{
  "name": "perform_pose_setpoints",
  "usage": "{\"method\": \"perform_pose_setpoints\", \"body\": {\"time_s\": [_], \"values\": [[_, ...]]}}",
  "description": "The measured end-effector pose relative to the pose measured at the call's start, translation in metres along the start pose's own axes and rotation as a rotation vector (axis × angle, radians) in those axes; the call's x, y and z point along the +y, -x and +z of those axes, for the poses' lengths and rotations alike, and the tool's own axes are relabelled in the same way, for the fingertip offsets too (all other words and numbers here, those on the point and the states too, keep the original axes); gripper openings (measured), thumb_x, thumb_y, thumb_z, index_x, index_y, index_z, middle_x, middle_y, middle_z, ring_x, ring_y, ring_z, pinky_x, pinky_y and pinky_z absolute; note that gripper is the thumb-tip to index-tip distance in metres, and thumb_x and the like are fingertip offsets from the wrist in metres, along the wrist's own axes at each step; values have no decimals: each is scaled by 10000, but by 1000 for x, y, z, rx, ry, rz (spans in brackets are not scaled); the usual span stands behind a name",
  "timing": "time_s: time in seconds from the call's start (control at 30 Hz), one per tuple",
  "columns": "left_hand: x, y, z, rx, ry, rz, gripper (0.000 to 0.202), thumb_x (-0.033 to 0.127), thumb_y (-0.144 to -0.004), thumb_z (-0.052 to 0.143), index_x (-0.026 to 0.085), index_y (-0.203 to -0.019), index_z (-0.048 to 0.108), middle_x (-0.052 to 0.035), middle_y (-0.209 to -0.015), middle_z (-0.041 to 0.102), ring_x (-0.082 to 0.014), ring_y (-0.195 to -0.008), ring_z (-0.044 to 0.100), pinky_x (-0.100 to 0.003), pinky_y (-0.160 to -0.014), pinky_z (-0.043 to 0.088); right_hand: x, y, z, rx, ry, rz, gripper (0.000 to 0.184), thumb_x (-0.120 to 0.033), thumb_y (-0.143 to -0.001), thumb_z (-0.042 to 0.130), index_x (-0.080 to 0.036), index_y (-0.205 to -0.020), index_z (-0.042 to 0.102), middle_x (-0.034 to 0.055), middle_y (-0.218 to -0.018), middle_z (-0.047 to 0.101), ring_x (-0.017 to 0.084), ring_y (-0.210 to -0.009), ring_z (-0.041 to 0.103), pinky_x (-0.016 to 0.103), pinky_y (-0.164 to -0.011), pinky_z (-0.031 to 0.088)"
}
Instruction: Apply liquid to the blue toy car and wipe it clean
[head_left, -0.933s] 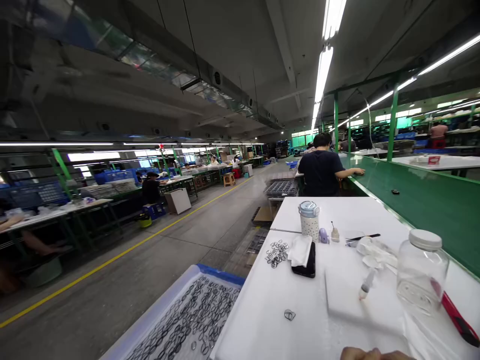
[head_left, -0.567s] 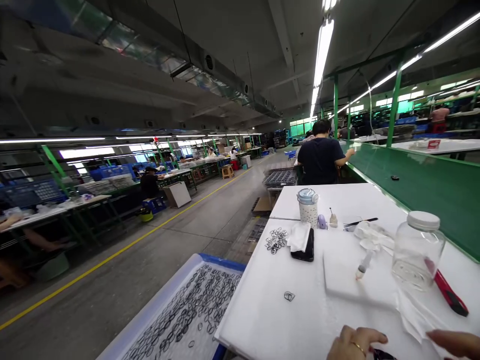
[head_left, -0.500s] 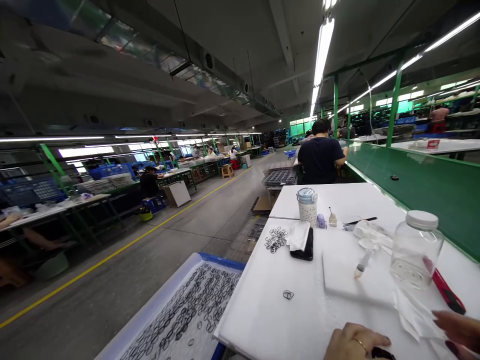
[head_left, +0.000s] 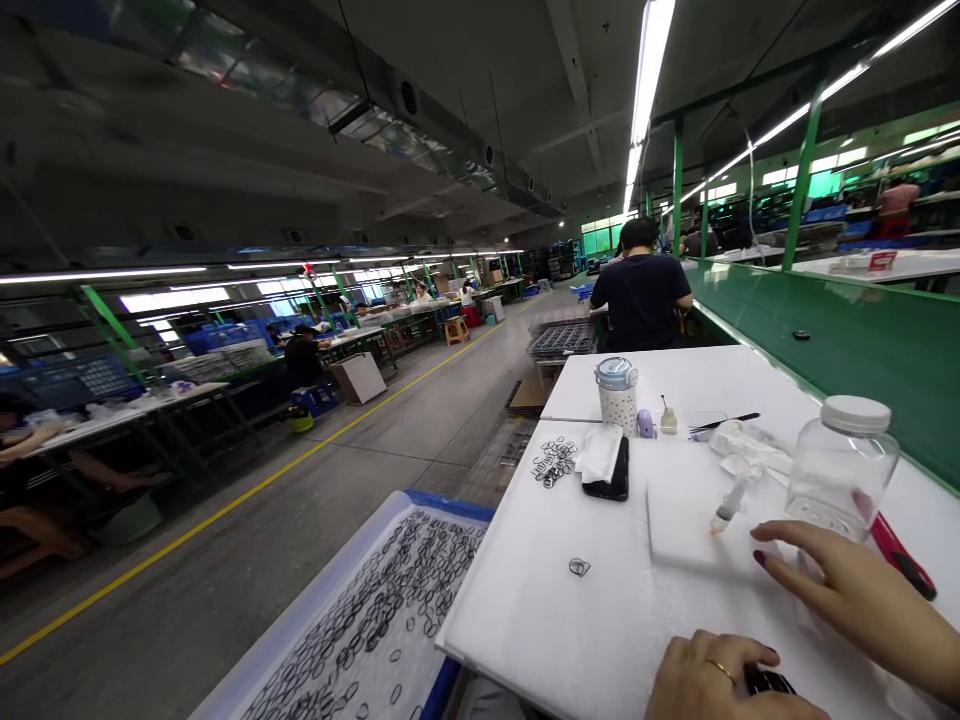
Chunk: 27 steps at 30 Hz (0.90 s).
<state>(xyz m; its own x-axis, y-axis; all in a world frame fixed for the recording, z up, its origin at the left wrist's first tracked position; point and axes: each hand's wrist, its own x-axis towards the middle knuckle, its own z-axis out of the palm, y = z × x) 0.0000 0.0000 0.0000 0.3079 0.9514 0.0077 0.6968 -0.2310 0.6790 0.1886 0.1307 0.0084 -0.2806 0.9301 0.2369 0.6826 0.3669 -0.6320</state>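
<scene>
My left hand (head_left: 709, 680), with a ring on one finger, rests at the bottom edge of the white table. Its fingers are closed on a small black part (head_left: 769, 682), mostly hidden by the hand. My right hand (head_left: 855, 590) hovers over the table to the right, its fingers apart and nothing between them. Just beyond its fingertips, a syringe (head_left: 727, 507) with a pale tip lies on a white foam pad (head_left: 675, 520). Behind the right hand stands a clear jar (head_left: 844, 465) with a white lid, beside a red-handled tool (head_left: 896, 550).
Thin black rings (head_left: 553, 462) lie in a pile near a black phone (head_left: 616, 480) with tissue on it. A few more rings (head_left: 578, 567) sit closer. A cup (head_left: 617, 398) stands behind. A blue tray (head_left: 442, 690) of rings is at left. A co-worker (head_left: 641, 290) sits ahead.
My right hand has moved from the lower right edge up and left, towards the syringe, with its fingers spread. My left hand stays around the black part. The view has shifted slightly.
</scene>
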Motion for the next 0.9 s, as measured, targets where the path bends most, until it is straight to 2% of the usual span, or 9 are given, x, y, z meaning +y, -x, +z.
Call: {"method": "perform_pose_setpoints", "body": {"time_s": [0.17, 0.23, 0.3, 0.37, 0.57, 0.63, 0.7, 0.8, 0.9], "values": [[-6, 5, -2, 31, -27, 83, 303, 497, -886, 566, 458, -1174, 648, 8, -1260, 642, -265, -1107, 582, -400, -964, 417, -25, -3, 1, 39, -86, 7, 619, -585, -765, 564, -185, -1238, 560, 129, -1201, 657, 323, -1076, 634, 443, -855, 551], [-8, 10, -5, 59, -22, 155, 369, 473, -824, 650, 445, -1191, 636, 15, -1261, 632, -257, -1102, 577, -388, -969, 415, -40, -7, -1, -25, -161, -26, 498, -509, -799, 555, -178, -1169, 596, 132, -1135, 683, 311, -1044, 646, 425, -860, 541], [-4, 13, -12, 77, -8, 221, 607, 497, -649, 783, 382, -1223, 622, -4, -1292, 602, -269, -1102, 569, -383, -977, 422, -52, -11, -3, -93, -211, -83, 312, -406, -840, 512, -180, -1005, 650, 126, -1044, 706, 303, -971, 659, 427, -839, 528], [4, 15, -20, 87, -16, 223, 675, 471, -566, 827, 321, -1197, 641, -38, -1297, 590, -296, -1121, 555, -398, -966, 439, -59, -15, -5, -90, -204, -78, 246, -339, -860, 474, -181, -922, 652, 109, -966, 714, 277, -905, 659, 411, -815, 515], [26, 16, -38, 54, -8, 158, 640, 202, -552, 804, 224, -1166, 626, -82, -1306, 595, -311, -1155, 543, -439, -1003, 438, -71, -21, -13, -121, -185, -58, 135, -309, -841, 566, -188, -862, 621, 60, -863, 689, 228, -823, 615, 364, -786, 460], [28, 17, -39, 65, -1, 156, 601, 171, -572, 780, 197, -1147, 609, -94, -1296, 607, -302, -1162, 547, -441, -1009, 437, -73, -25, -18, -155, -219, -47, 157, -325, -856, 571, -186, -799, 618, 48, -799, 676, 220, -802, 602, 375, -808, 440], [27, 17, -38, 87, 12, 161, 538, 169, -599, 760, 205, -1113, 607, -85, -1293, 614, -289, -1159, 558, -438, -1002, 444, -75, -28, -25, -193, -296, -39, 227, -361, -897, 528, -177, -804, 623, 57, -832, 676, 213, -828, 601, 374, -827, 436], [24, 17, -36, 139, 49, 176, 497, 163, -629, 727, 235, -1108, 614, -53, -1287, 624, -267, -1153, 575, -425, -1002, 452, -82, -15, -35, -208, -443, -57, 339, -430, -964, 406, -172, -927, 623, 81, -1052, 657, 192, -962, 590, 342, -866, 440], [25, 18, -35, 193, 102, 164, 493, 141, -634, 705, 249, -1109, 633, -31, -1208, 669, -253, -1115, 605, -396, -982, 475, -101, 24, -40, -63, -798, -92, 219, -373, -950, 472, -205, -1013, 598, 51, -1054, 622, 172, -992, 559, 316, -869, 421]]}}
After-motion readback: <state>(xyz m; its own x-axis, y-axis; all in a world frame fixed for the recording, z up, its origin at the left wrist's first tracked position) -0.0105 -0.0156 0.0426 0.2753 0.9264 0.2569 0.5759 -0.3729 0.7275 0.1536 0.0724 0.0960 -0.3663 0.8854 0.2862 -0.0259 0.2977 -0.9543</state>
